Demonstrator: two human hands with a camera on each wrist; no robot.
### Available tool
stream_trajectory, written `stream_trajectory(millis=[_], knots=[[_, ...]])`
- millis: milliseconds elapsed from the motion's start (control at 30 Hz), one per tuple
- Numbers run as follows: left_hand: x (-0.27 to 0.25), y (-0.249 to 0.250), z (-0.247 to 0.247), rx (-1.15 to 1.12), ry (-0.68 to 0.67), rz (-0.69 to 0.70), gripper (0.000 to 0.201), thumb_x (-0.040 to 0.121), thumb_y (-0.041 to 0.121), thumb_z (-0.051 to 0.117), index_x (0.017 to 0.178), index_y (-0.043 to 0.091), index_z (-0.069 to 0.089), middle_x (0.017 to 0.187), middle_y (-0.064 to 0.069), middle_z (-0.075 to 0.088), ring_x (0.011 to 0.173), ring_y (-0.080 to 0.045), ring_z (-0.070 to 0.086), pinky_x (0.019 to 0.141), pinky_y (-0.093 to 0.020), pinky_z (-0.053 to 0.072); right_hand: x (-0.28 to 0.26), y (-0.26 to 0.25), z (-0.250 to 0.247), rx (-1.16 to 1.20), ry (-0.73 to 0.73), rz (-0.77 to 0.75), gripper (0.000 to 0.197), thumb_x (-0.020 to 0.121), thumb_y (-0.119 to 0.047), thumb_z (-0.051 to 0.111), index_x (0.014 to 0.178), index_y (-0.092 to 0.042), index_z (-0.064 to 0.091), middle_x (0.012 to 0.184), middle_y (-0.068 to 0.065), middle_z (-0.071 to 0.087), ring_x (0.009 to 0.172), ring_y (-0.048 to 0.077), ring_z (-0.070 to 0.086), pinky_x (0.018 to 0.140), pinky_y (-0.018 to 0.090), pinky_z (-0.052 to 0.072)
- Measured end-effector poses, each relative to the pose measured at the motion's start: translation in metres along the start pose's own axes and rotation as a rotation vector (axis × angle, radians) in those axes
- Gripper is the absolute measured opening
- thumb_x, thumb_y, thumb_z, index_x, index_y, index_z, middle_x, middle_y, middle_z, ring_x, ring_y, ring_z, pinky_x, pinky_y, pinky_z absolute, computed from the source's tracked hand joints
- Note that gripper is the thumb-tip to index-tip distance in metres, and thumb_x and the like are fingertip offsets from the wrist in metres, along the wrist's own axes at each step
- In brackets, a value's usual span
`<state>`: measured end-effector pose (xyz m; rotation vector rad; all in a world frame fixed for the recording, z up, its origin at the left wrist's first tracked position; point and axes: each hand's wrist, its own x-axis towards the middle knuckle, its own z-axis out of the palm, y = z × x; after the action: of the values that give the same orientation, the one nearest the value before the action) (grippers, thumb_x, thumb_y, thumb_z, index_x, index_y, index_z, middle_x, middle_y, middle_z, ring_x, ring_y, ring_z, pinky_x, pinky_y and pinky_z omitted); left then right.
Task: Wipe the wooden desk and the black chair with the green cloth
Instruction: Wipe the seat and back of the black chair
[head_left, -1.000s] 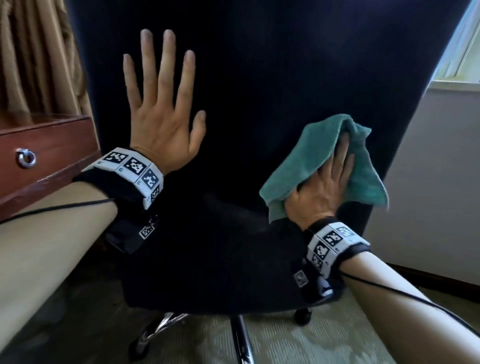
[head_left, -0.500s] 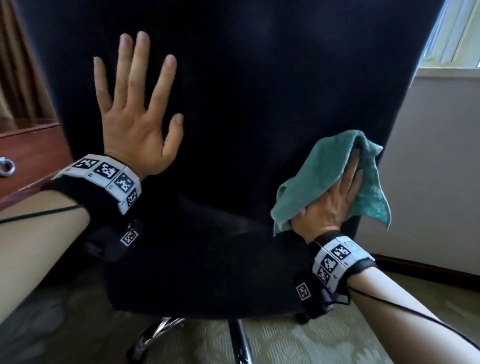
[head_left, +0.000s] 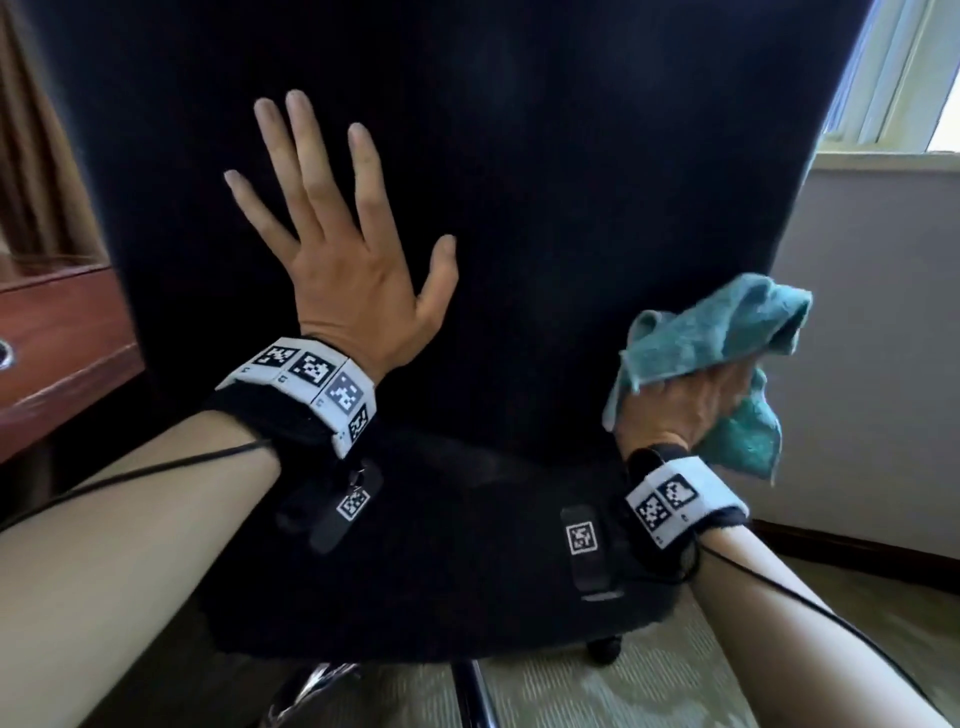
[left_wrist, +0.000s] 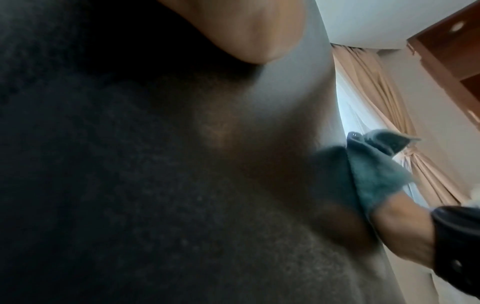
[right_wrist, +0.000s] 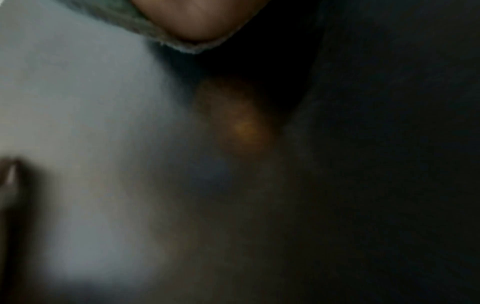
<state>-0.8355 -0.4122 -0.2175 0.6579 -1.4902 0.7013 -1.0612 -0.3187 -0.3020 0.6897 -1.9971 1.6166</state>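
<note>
Chair (head_left: 545, 182) back is filling most of the head view, its black fabric standing upright with the seat edge bulging out below and the chrome base (head_left: 311, 686) showing on the carpet (head_left: 545, 696) underneath. Desk (head_left: 62, 343), reddish wood with a metal drawer pull at its front, is sitting at the left edge just beside the chair. Window (head_left: 904, 73) is letting in light at the upper right, above a pale wall (head_left: 872, 338).

Left hand (head_left: 353, 270) is lying flat against the chair back, fingers (head_left: 306, 156) straight and spread wide, thumb angled out to the right, holding nothing; a tagged band is wrapping its wrist. Right hand (head_left: 685, 405) is pressing the cloth (head_left: 727, 343) against the chair's right edge, lower than the left hand and well apart from it. The green cloth is bunching up over the top of that hand and hanging down past its far side, hiding the fingertips; the hand seems to be curling round it, though the wrist view is too dark and blurred to settle that. In the left wrist view the cloth (left_wrist: 376, 170) is showing against the chair (left_wrist: 155, 185) edge, with the curtain (left_wrist: 389, 115) behind.
</note>
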Motion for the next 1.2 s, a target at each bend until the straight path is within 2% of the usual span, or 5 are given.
stream_trajectory(millis=[167, 400, 767, 1033, 1200], knots=[[-0.001, 0.010, 0.003, 0.003, -0.005, -0.014, 0.078, 0.094, 0.051, 0.033, 0.142, -0.009, 0.022, 0.142, -0.045, 0.023, 0.134, -0.062, 0.019, 0.105, -0.074, 0.010, 0.007, -0.013, 0.009, -0.098, 0.075, 0.276, 0.038, 0.102, -0.034, 0.043, 0.126, -0.007, 0.053, 0.115, 0.029, 0.061, 0.106, 0.046, 0.056, 0.095, 0.057, 0.042], [-0.003, 0.017, 0.004, -0.006, -0.014, 0.016, 0.074, 0.094, 0.054, 0.033, 0.140, -0.001, 0.011, 0.145, -0.042, 0.022, 0.136, -0.060, 0.017, 0.106, -0.073, 0.008, 0.048, -0.157, -0.018, 0.160, -0.061, -0.136, 0.059, 0.101, -0.048, 0.028, 0.151, -0.017, 0.032, 0.161, 0.007, 0.022, 0.149, 0.024, 0.005, 0.119, 0.044, -0.010], [-0.005, 0.022, -0.004, 0.043, -0.073, 0.001, 0.070, 0.094, 0.050, 0.038, 0.143, 0.003, 0.020, 0.147, -0.036, 0.026, 0.138, -0.054, 0.020, 0.108, -0.071, 0.012, -0.006, -0.070, 0.005, 0.420, -0.222, 0.277, 0.036, 0.100, -0.031, 0.049, 0.123, -0.003, 0.053, 0.124, 0.020, 0.053, 0.131, 0.033, 0.043, 0.099, 0.025, 0.027], [0.010, -0.065, -0.042, 0.206, -0.032, 0.521, 0.048, 0.097, 0.039, 0.047, 0.141, 0.020, 0.050, 0.149, -0.012, 0.040, 0.137, -0.031, 0.039, 0.100, -0.046, 0.030, -0.043, -0.105, -0.002, 0.031, -0.390, -0.262, 0.054, 0.103, -0.045, 0.025, 0.140, -0.014, 0.050, 0.134, 0.001, 0.053, 0.125, -0.002, 0.032, 0.110, 0.024, 0.008], [0.006, -0.090, -0.046, 0.246, -0.110, 0.547, 0.050, 0.101, 0.031, 0.042, 0.149, 0.020, 0.034, 0.155, -0.012, 0.030, 0.144, -0.030, 0.026, 0.107, -0.057, 0.027, -0.102, -0.065, 0.012, -0.374, -0.500, -0.723, 0.074, 0.092, -0.059, 0.018, 0.141, -0.005, 0.034, 0.147, 0.019, 0.033, 0.141, 0.037, 0.020, 0.120, 0.051, 0.000]])
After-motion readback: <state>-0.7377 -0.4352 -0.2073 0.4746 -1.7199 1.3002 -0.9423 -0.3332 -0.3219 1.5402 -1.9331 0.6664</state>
